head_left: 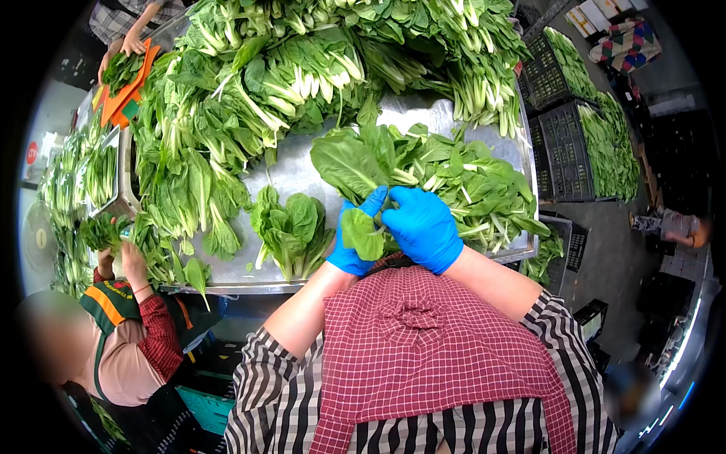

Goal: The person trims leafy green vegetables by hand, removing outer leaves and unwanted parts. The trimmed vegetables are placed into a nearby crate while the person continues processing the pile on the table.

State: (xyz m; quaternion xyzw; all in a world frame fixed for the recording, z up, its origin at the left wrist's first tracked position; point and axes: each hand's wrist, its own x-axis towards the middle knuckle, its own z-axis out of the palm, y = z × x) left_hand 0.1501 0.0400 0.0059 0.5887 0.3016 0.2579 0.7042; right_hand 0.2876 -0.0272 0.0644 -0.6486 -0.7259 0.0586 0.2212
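Both my hands wear blue gloves and meet over the table's near edge. Closed round a head of leafy greens (362,234) is my left hand (353,240), its thumb up along the stems. My right hand (425,229) is closed against the same greens, fingertips pinching near the stems beside my left thumb. One big broad leaf (349,163) reaches up and away from the fingers; a small rounded leaf hangs between the hands. To the left of my left hand lies a small bunch of greens (291,233). Loose leaves and stems (484,193) spread right of my right hand.
Tall piles of leafy greens (302,76) cover the far and left parts of the metal table (291,163). Black crates (563,147) of greens stand at the right. A co-worker (125,340) handles greens at the left; another person's hands (125,49) are at far left.
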